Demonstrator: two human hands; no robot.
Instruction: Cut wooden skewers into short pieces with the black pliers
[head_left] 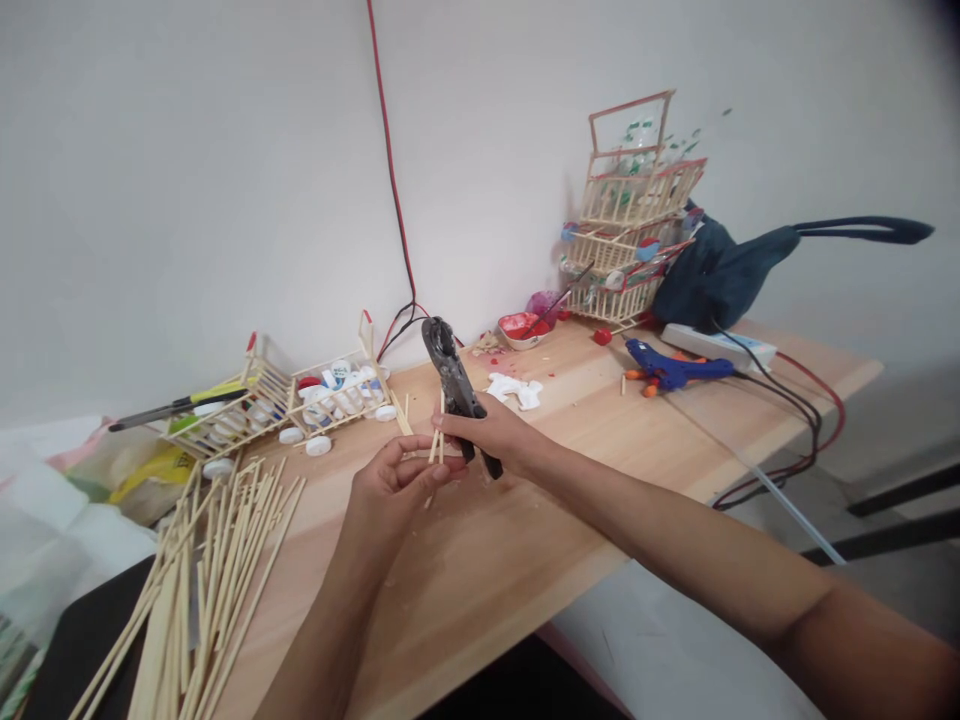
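- Sticks (437, 447), short and slim, held up just above the table (480, 580), right between the fingertips!
- Left hand (397, 478) pinching them low, thumb against fingers; right hand (491, 430) wrapped around the pliers (452, 372), thumb and forefinger up by the sticks' upper part.
- Pliers pointing off toward the wall, just beside the sticks; whether the jaws are parted, I cannot tell.
- Good form here, I'd say: level the ends, sides flush, and pinch lightly, as thin wood may skew or splinter under a hard squeeze.
- Mind those pliers too: safest with their nose turned away from the left fingertips, handles not knocking the sticks askew.
- Pile (225, 570) of long sticks over at the left, so that elbow wants care!
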